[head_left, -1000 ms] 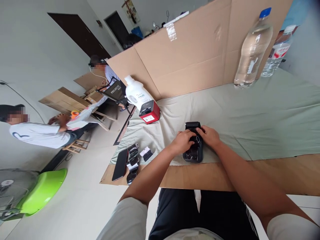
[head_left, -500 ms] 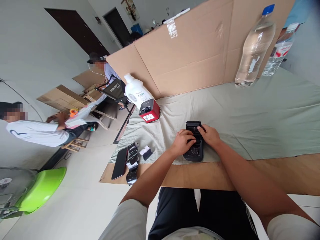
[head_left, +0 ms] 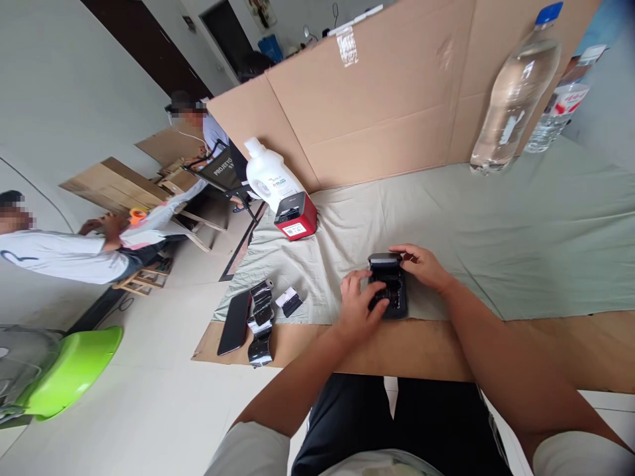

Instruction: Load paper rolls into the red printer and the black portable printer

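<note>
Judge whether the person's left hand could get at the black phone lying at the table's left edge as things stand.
Probably yes. The left hand rests on the black device; the phone lies to its left, with only cloth and bare board between, though black straps lie beside it.
</note>
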`<state>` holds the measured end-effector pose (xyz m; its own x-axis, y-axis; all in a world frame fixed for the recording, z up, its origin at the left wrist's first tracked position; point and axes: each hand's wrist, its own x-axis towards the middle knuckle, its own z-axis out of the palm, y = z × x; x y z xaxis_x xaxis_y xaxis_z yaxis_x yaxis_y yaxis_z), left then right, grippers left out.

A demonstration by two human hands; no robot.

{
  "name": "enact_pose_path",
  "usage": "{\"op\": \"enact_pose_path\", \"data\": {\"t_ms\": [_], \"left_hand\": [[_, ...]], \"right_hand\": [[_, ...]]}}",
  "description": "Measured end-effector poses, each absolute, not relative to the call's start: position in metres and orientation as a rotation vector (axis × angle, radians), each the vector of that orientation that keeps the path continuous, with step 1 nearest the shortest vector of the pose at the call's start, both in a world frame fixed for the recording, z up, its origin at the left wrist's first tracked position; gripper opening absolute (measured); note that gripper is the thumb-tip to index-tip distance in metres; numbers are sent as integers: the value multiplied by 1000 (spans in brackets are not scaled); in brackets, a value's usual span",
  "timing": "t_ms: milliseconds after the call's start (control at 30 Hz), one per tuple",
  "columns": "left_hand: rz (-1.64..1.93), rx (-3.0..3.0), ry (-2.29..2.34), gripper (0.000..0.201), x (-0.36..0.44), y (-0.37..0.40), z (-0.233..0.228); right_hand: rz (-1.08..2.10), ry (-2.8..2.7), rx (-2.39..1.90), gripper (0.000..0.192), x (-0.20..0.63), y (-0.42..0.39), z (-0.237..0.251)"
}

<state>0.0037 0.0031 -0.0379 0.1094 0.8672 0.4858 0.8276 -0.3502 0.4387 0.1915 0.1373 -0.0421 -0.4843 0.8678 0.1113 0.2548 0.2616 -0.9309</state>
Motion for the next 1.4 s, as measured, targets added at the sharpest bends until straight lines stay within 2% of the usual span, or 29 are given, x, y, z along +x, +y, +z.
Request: {"op": "enact_pose_path", "data": {"t_ms": [67, 133, 233, 300, 400, 500, 633, 900, 1100, 1267, 1400], "left_hand": [[981, 2385, 1753, 25, 7, -9, -40], [961, 2388, 1775, 24, 8, -17, -45], [1004, 2315, 1778, 25, 8, -20, -53], [1070, 2219, 1728, 23, 5, -16, -55], [1210, 1922, 1738, 26, -2, 0, -54], [1182, 1623, 1928, 31, -7, 25, -50], [939, 1662, 1906, 45, -2, 47, -47], [1228, 1429, 1408, 62, -2, 35, -54], [1188, 911, 1117, 94, -5, 40, -48], [1354, 748, 1144, 83, -3, 39, -39], [1480, 729, 1266, 86, -6, 41, -48]], "right_hand": [[1319, -1953, -904, 42, 198, 135, -32], [1366, -2001, -827, 32, 200, 132, -25], [1263, -2050, -905, 23, 194, 128, -24], [1113, -2047, -1076, 29, 189, 126, -29], [976, -2094, -1347, 50, 187, 125, -35], [954, -2296, -1432, 48, 190, 123, -36], [885, -2368, -1411, 48, 194, 118, -30], [1297, -2070, -1297, 54, 189, 107, -17], [1510, -1792, -1232, 63, 182, 105, -19], [1639, -1520, -1164, 69, 167, 96, -33], [1878, -1371, -1135, 53, 159, 87, -36]]}}
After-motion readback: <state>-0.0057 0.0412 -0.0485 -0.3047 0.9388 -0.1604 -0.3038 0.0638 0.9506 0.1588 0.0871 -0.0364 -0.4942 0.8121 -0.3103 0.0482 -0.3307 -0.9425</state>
